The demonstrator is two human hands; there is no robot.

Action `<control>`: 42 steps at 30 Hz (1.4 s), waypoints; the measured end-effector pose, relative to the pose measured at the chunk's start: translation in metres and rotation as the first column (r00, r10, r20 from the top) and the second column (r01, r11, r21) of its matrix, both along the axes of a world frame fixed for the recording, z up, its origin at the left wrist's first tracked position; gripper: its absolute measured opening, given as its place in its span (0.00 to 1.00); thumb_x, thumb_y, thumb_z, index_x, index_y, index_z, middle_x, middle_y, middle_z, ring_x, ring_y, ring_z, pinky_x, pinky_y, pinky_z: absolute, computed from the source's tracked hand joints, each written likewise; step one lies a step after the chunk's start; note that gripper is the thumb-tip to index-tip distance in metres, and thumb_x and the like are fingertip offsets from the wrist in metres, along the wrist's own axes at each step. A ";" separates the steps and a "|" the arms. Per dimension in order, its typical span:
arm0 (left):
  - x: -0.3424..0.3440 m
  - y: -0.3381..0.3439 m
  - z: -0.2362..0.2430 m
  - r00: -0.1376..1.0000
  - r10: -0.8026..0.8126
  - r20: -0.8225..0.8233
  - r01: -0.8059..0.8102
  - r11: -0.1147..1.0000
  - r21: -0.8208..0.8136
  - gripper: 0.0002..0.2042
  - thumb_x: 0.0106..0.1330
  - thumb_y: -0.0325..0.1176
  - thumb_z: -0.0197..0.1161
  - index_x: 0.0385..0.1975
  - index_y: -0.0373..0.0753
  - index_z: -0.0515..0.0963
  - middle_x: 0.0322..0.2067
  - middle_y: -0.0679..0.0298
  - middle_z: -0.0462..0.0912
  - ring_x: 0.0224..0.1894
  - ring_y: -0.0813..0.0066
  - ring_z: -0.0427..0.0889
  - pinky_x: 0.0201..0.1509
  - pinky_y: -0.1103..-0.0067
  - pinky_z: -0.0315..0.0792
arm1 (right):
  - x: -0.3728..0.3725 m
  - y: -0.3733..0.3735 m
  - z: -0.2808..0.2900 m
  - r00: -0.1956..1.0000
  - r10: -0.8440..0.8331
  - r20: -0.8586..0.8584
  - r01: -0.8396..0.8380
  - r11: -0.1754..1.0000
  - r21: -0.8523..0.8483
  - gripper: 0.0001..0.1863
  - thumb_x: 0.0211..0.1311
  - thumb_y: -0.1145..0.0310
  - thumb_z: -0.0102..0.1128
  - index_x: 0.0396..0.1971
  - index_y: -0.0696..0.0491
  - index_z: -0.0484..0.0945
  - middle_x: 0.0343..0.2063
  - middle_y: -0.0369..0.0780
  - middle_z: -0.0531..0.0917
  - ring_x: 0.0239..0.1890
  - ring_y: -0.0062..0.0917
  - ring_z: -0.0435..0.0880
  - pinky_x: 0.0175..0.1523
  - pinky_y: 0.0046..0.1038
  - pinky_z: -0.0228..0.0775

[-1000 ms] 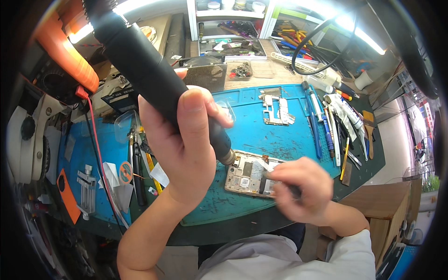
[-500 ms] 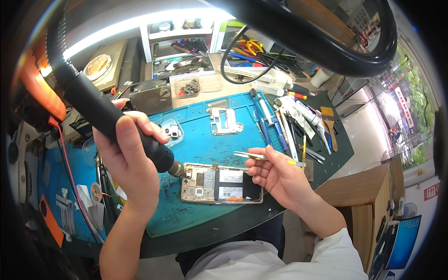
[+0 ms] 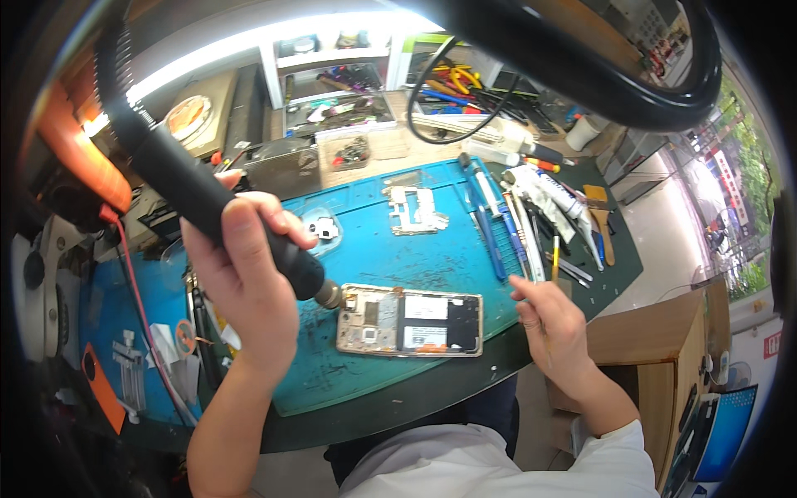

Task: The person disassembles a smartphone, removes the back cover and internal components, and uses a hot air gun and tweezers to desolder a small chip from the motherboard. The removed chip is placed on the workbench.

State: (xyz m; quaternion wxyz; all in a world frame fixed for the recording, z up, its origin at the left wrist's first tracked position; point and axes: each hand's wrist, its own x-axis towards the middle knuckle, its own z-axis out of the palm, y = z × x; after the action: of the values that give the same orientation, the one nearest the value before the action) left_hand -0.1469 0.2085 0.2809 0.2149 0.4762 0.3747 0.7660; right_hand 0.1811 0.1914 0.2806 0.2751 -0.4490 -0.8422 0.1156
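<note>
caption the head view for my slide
Left hand holding a black cylindrical metal-tipped tool by an opened, pale-framed phone on a blue mat, right hand alongside.

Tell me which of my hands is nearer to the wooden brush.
Right. Your right hand is on the near side of the wooden brush and slightly to its left, not touching it; your left hand is far to its left, gripping the black handpiece.

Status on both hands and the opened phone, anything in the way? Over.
Left hand gripping black nozzled tool. Opened phone lying insides up, right hand beyond its right end, hold unclear. Metal nozzle at phone's upper-left corner, contact unclear.
</note>
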 end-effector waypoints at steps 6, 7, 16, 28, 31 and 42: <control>-0.002 0.003 -0.003 0.998 -0.059 0.005 0.059 0.997 0.045 0.19 0.85 0.45 0.46 0.63 0.37 0.63 0.33 0.63 0.74 0.30 0.76 0.79 0.38 0.75 0.79 | -0.055 0.012 0.022 0.923 0.384 0.017 -0.385 0.922 0.047 0.27 0.74 0.55 0.61 0.59 0.63 0.79 0.42 0.47 0.83 0.39 0.38 0.84 0.44 0.35 0.77; -0.002 0.003 -0.003 0.998 -0.067 0.017 0.066 0.997 0.051 0.19 0.85 0.45 0.46 0.63 0.37 0.63 0.33 0.63 0.74 0.29 0.76 0.79 0.38 0.75 0.79 | -0.063 0.016 0.018 0.891 0.454 -0.002 -0.452 0.887 0.099 0.26 0.72 0.56 0.63 0.59 0.62 0.80 0.43 0.46 0.83 0.39 0.37 0.84 0.44 0.35 0.78; -0.012 0.001 0.010 1.000 -0.023 -0.019 0.024 0.999 0.037 0.19 0.85 0.44 0.46 0.63 0.36 0.65 0.31 0.63 0.74 0.28 0.77 0.79 0.37 0.77 0.79 | -0.112 0.034 0.015 0.847 0.529 0.050 -0.526 0.821 0.224 0.24 0.62 0.64 0.73 0.56 0.59 0.81 0.35 0.41 0.85 0.33 0.32 0.86 0.40 0.32 0.79; -0.003 0.003 -0.005 0.996 -0.079 -0.050 0.084 0.991 0.102 0.17 0.85 0.41 0.48 0.62 0.36 0.65 0.32 0.62 0.77 0.29 0.76 0.80 0.38 0.76 0.80 | -0.108 0.009 -0.017 0.839 0.542 -0.053 -0.523 0.829 0.200 0.19 0.53 0.71 0.79 0.45 0.58 0.86 0.39 0.40 0.88 0.33 0.29 0.86 0.37 0.29 0.78; -0.003 0.003 -0.006 0.996 -0.073 -0.051 0.078 0.992 0.101 0.17 0.85 0.42 0.48 0.62 0.36 0.65 0.32 0.62 0.76 0.29 0.76 0.80 0.37 0.76 0.80 | -0.110 0.010 -0.019 0.855 0.519 0.000 -0.499 0.822 0.273 0.18 0.52 0.73 0.79 0.44 0.57 0.86 0.38 0.38 0.87 0.32 0.27 0.84 0.36 0.28 0.74; -0.002 0.004 -0.005 0.996 -0.082 -0.040 0.085 0.992 0.094 0.17 0.85 0.42 0.47 0.62 0.35 0.64 0.32 0.62 0.76 0.29 0.76 0.79 0.37 0.76 0.80 | -0.112 0.013 -0.020 0.861 0.508 0.029 -0.496 0.823 0.276 0.18 0.51 0.73 0.78 0.43 0.56 0.86 0.38 0.35 0.86 0.33 0.24 0.82 0.38 0.28 0.69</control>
State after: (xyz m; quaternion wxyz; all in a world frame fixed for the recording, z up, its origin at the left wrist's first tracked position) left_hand -0.1494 0.2127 0.2756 0.2169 0.5149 0.3214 0.7646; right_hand 0.0688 0.2047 0.2608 0.3136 -0.1664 -0.9318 0.0763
